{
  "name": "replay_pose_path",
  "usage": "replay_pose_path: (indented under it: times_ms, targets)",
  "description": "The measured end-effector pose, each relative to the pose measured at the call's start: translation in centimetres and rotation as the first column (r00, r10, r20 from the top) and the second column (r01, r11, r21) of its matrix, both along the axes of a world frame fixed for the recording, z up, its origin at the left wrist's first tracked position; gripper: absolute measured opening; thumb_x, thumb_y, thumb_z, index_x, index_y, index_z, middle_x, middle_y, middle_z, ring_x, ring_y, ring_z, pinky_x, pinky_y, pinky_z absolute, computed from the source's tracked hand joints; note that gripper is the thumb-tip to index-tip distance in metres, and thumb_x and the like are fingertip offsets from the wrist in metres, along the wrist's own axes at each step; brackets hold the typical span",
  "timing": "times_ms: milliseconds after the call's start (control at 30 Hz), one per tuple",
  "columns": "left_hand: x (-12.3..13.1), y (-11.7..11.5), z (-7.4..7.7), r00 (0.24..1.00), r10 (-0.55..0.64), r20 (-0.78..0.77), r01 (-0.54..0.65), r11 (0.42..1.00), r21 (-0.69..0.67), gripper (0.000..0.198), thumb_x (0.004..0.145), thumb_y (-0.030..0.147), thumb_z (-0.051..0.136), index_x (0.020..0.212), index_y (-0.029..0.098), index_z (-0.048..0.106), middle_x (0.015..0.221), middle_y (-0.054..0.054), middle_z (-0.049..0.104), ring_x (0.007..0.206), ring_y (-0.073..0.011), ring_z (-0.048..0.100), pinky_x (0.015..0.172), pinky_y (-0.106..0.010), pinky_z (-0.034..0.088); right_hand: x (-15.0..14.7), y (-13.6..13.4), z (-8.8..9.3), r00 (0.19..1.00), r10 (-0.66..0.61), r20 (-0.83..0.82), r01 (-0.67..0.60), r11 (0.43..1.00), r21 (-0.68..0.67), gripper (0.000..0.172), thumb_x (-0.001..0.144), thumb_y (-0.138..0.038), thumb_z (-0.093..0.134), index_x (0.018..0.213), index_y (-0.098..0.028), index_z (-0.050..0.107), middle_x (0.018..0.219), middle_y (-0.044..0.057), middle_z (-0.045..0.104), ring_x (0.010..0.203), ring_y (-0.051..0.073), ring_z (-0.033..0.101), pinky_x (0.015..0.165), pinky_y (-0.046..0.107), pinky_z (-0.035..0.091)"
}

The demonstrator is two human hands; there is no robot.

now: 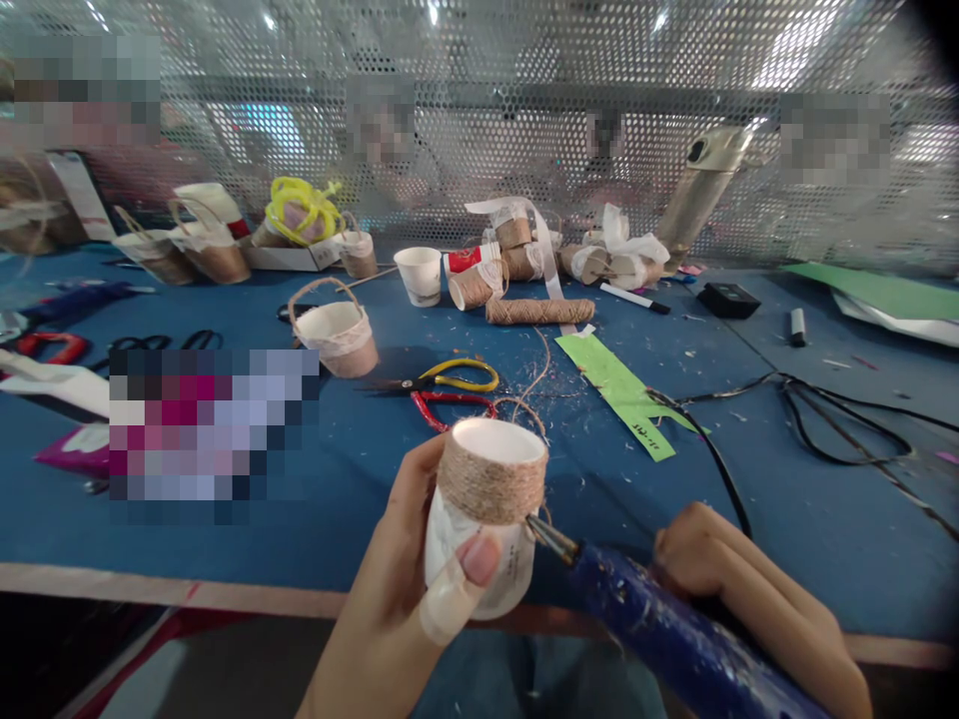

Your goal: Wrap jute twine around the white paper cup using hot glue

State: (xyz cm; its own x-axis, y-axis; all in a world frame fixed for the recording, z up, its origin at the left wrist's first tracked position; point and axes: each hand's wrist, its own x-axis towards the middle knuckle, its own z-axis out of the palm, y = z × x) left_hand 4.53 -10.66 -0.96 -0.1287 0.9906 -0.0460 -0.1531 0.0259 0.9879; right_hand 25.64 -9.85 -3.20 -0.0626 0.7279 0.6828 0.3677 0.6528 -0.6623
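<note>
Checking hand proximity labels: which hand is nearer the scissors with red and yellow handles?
Left. The left hand, around the cup, is just this side of the scissors; the right hand, at the glue gun, is farther off, to their right.

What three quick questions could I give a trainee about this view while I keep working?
1. True or false: the left hand holds the white cup.
2. Which tool has its tip by the lower edge of the cup's twine? A. brush; B. glue gun; C. knife
3. Fill in: one handle of the scissors is yellow, the other is ____.

Key: 1. true; 2. B; 3. red
</note>
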Motion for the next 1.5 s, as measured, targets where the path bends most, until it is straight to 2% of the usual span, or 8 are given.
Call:
replay_pose_path:
  times_ms: [233,667,833,1000,1367,1500]
  targets:
    - [0.02,-0.06,-0.3,0.999,-0.031,0.013,0.031,0.999,0.029,0.053,0.088,0.064,0.077,0.133,0.038,0.064,0.119,0.004,0.076,0.109,-0.023,0.07,0.095,-0.028,0.054,0.5,0.13,-0.2,0.998,0.058,0.039,-0.058,0.998,0.004,0.028,0.106,-0.034,0.06,0.081,-0.023,0.054,0.069,-0.001,0.045,0.054,0.013,0.047,0.048,0.026,0.036]
    - [-0.24,0.06,-0.16,0.997,-0.071,0.016,0.071,0.997,0.027,0.054,0.089,0.065,0.077,0.131,0.035,0.063,0.117,0.0,0.077,0.107,-0.0241,0.073,0.093,-0.031,0.057,-0.04,0.04,0.0,0.999,0.031,0.007,-0.031,1.0,0.003,0.03,0.105,-0.027,0.061,0.078,-0.022,0.052,0.067,-0.002,0.044,0.053,0.012,0.044,0.047,0.026,0.033]
    - [0.08,-0.06,0.05,1.0,-0.015,0.024,0.015,1.0,-0.017,0.055,0.086,0.066,0.078,0.13,0.036,0.065,0.116,0.001,0.078,0.109,-0.0269,0.073,0.097,-0.034,0.056,-0.2,0.02,-0.07,1.0,0.003,-0.003,-0.003,1.0,0.021,0.032,0.107,-0.032,0.059,0.078,-0.023,0.051,0.068,-0.002,0.043,0.053,0.012,0.043,0.047,0.026,0.032]
    - [0.0,0.03,-0.08,0.999,-0.036,0.028,0.036,0.999,-0.006,0.059,0.082,0.07,0.08,0.129,0.037,0.066,0.114,0.002,0.078,0.107,-0.0251,0.072,0.095,-0.033,0.056,-0.11,-0.03,-0.18,1.0,0.025,-0.006,-0.025,1.0,0.016,0.033,0.108,-0.038,0.056,0.08,-0.023,0.052,0.067,-0.001,0.045,0.053,0.012,0.045,0.047,0.026,0.033]
    - [-0.03,0.03,-0.08,1.0,-0.021,0.007,0.021,1.0,-0.017,0.061,0.085,0.067,0.078,0.132,0.032,0.063,0.117,-0.001,0.079,0.11,-0.0288,0.073,0.096,-0.035,0.055,-0.33,0.0,-0.05,1.0,-0.006,0.004,0.006,1.0,0.013,0.03,0.107,-0.03,0.058,0.079,-0.023,0.049,0.069,-0.002,0.041,0.055,0.012,0.042,0.048,0.025,0.032]
    - [-0.17,0.1,-0.45,0.999,-0.039,-0.007,0.039,0.999,0.02,0.059,0.086,0.067,0.077,0.132,0.033,0.061,0.119,-0.002,0.078,0.111,-0.0289,0.072,0.096,-0.037,0.056,0.07,0.0,-0.07,0.998,0.025,0.049,-0.026,0.999,0.021,0.027,0.108,-0.029,0.054,0.083,-0.023,0.049,0.07,-0.002,0.042,0.056,0.012,0.043,0.048,0.025,0.034]
